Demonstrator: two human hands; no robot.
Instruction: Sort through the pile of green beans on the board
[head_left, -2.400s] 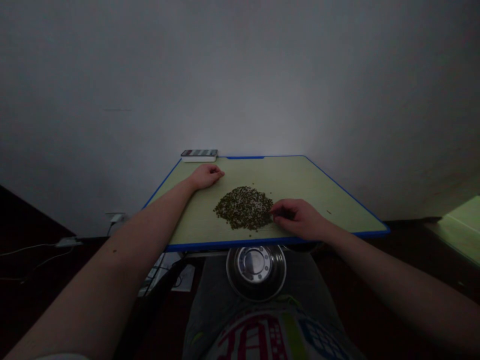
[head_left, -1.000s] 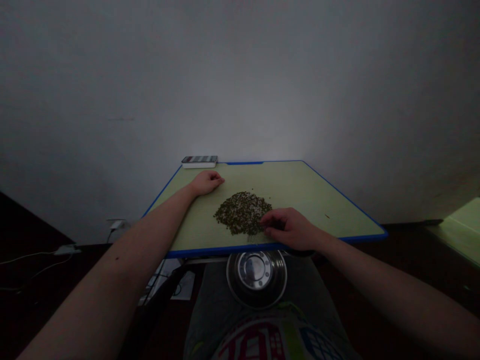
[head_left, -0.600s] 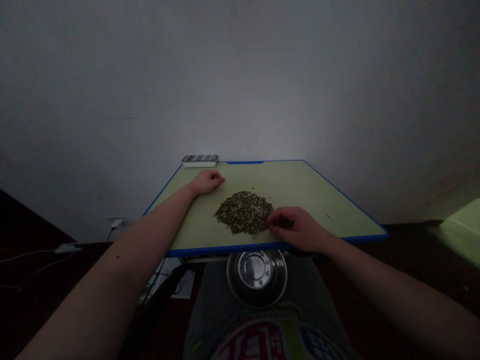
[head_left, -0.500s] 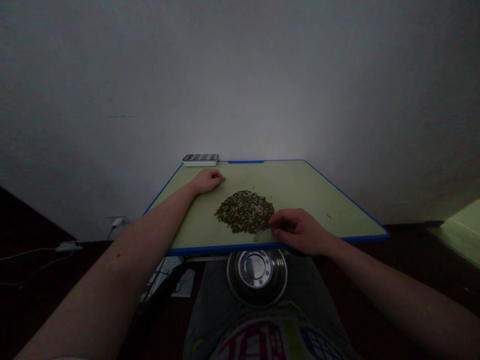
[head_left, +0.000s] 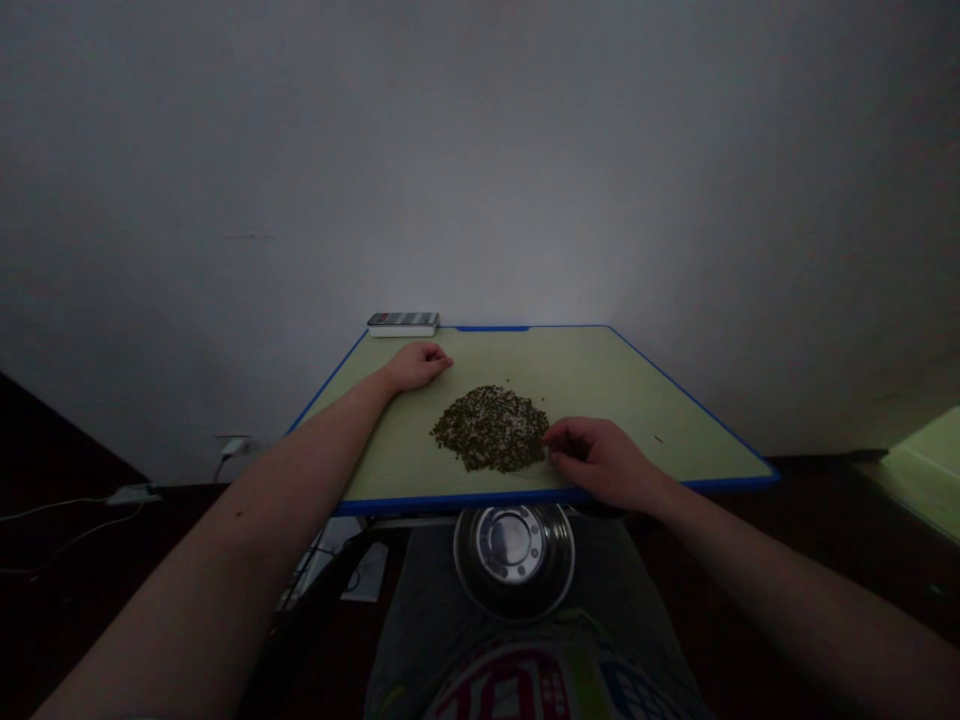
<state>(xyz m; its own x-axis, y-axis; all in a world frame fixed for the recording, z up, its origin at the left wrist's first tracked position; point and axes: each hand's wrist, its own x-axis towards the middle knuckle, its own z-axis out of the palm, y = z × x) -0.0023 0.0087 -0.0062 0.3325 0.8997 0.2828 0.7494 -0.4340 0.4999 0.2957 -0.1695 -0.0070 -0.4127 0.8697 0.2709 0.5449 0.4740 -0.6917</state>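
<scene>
Pinching w/ curled fingers, right hand is working the near-right edge of the seed pile; can't tell if it's actually gripping any grains.

Vs. a sec ago that hand is sitting a bit further right, off the pile's near edge, so it's prob. picking out single bits, not sweeping. Left hand is resting loosely closed, same spot, just beyond-left of pile. Green blue-edged table is carrying it all; steel bowl is sitting on the lap just below the picking hand; phone at far-left corner; plain dim wall behind.
</scene>
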